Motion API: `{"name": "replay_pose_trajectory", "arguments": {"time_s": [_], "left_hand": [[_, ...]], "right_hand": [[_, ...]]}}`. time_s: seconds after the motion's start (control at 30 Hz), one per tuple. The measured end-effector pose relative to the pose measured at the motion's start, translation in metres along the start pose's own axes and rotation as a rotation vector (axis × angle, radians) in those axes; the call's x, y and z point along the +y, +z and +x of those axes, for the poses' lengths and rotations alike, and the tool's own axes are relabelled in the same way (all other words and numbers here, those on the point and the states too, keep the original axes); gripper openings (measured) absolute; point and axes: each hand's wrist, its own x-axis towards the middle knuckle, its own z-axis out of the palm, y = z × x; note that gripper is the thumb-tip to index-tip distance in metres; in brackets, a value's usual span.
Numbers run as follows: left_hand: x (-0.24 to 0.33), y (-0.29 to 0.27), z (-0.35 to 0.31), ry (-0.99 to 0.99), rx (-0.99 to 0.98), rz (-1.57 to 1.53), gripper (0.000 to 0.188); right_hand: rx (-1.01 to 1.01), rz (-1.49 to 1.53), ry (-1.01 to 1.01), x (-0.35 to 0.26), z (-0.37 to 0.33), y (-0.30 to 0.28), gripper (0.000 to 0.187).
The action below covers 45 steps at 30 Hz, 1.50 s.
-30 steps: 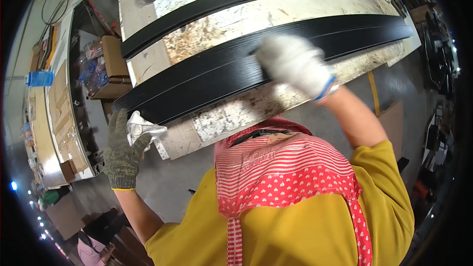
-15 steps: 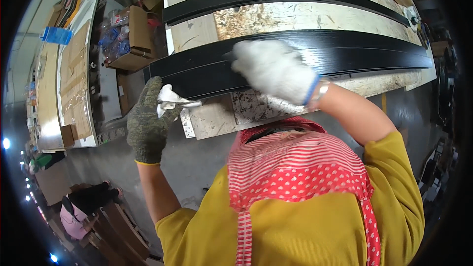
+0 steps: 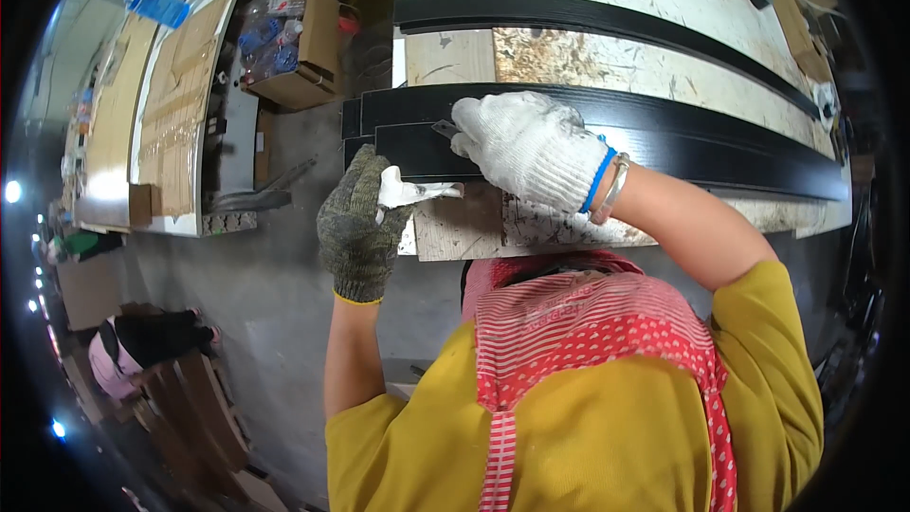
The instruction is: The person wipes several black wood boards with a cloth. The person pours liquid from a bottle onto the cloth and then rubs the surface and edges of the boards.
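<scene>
Nearest the camera, the person's yellow top and red-and-white patterned apron fill the lower frame, with both forearms reaching up to the edge of the worn, paint-flecked surface.

The left hand, in a grey knit glove, is closed around a crumpled white rag held just at the near corner of the surface, beside the end of the black strips. The right hand, in a white cotton glove, presses flat on the near black strip, its fingers closed on a small grey blade-like piece at the strip's left end; what exactly that piece is cannot be told.

Judged from this, work is at the left end of the near strips, which lie stacked side by side and run off to the right; their far lengths look even and dark, but whether they are finished cannot be told. Farther back, a second black strip lies untouched and well apart from both hands, so it likely remains to be handled.
</scene>
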Motion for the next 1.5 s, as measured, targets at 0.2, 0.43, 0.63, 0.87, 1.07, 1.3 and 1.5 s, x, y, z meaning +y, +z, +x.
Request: {"name": "replay_pose_trajectory", "arguments": {"time_s": [0.2, 0.43, 0.63, 0.87, 1.07, 1.3, 1.5], "left_hand": [[0.002, -0.002, 0.003, -0.038, 0.006, -0.007, 0.045], [0.006, -0.001, 0.003, -0.064, 0.018, 0.007, 0.042], [0.009, 0.004, 0.004, -0.022, -0.045, -0.047, 0.047], [0.001, -0.021, 0.000, -0.179, -0.223, 0.012, 0.042], [0.114, 0.006, 0.069, 0.067, -0.434, -0.201, 0.054], [0.139, 0.047, 0.086, 0.194, -0.673, 0.035, 0.063], [0.140, 0.044, 0.087, 0.205, -0.685, 0.058, 0.070]], "right_hand": [[-0.007, -0.036, -0.099, -0.009, 0.025, 0.008, 0.020], [0.102, -0.012, -0.223, -0.012, 0.021, 0.013, 0.021], [0.169, 0.020, -0.068, 0.012, -0.005, 0.006, 0.017], [0.299, -0.345, 0.199, 0.164, -0.118, -0.016, 0.014], [0.641, 0.021, 0.003, 0.133, -0.129, 0.015, 0.007], [0.805, -0.142, 1.045, 0.324, -0.300, -0.049, 0.017], [0.642, -0.057, 0.489, 0.279, -0.261, -0.036, 0.013]]}}
